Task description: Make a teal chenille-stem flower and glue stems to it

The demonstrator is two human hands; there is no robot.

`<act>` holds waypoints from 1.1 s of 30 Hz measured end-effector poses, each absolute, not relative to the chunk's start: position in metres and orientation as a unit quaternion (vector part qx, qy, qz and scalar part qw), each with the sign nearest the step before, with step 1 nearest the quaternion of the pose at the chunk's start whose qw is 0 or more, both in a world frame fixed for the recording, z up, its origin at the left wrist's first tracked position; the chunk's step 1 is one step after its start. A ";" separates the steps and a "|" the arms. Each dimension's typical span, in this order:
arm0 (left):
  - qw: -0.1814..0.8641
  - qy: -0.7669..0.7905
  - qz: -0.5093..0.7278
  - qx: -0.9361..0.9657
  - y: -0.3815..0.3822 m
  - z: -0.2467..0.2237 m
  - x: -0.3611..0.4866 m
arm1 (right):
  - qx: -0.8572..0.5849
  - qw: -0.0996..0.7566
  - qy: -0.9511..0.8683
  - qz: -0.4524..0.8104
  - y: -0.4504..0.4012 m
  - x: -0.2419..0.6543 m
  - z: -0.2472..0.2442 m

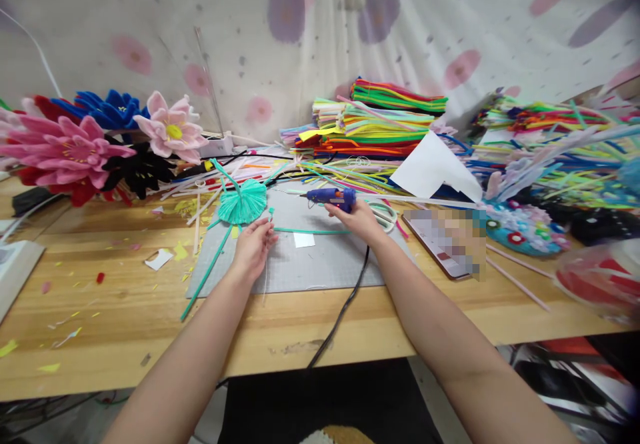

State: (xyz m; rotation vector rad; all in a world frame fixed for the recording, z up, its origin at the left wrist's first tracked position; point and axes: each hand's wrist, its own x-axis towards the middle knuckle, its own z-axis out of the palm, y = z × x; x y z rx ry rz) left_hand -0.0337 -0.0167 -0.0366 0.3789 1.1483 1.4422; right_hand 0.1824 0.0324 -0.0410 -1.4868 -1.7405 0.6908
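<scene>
My right hand is wrapped round a blue glue gun, its nozzle pointing left over the grey cutting mat. Opposite the nozzle, my left hand is closed in a pinch on a thin wire with a small teal tip. Just behind my left hand lies a fan-shaped teal pipe-cleaner piece. One teal pipe cleaner slants off the mat's left side, and another runs across the mat between my hands. A small white card rests near the middle of the mat.
Pipe-cleaner flowers stand at the left. Bundles of coloured pipe cleaners are stacked at the back. Scissors and a phone lie right of the mat. The gun's black cord hangs over the table's front edge.
</scene>
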 end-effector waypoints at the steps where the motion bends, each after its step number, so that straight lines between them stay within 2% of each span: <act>1: 0.592 0.488 0.621 0.160 -0.016 -0.036 -0.035 | -0.589 0.359 -0.677 0.256 0.036 0.186 -0.044; 7: 0.595 0.478 0.631 0.141 -0.015 -0.032 -0.037 | -0.611 0.291 -0.703 0.217 0.051 0.190 -0.056; 12: 0.596 0.472 0.633 0.144 -0.015 -0.032 -0.040 | -0.621 0.223 -0.740 0.133 0.041 0.192 -0.038; 16: 0.585 0.467 0.648 0.139 -0.014 -0.029 -0.047 | -0.662 0.098 -0.742 0.044 0.012 0.198 -0.007; 19: 0.575 0.467 0.659 0.127 -0.014 -0.026 -0.051 | -0.623 0.016 -0.777 0.095 -0.007 0.181 0.008; 22: 0.574 0.460 0.666 0.124 -0.013 -0.025 -0.054 | -0.502 0.085 -0.849 0.143 -0.010 0.140 0.001; 25: 0.574 0.454 0.670 0.128 -0.014 -0.023 -0.054 | -0.473 0.175 -0.857 0.111 0.006 0.097 -0.024; 29: 0.587 0.439 0.668 0.129 -0.015 -0.018 -0.060 | -0.488 0.160 -0.844 0.151 0.026 0.070 -0.046; 33: 0.588 0.410 0.688 0.112 -0.014 -0.011 -0.070 | -0.510 0.218 -0.803 0.217 0.022 0.082 -0.027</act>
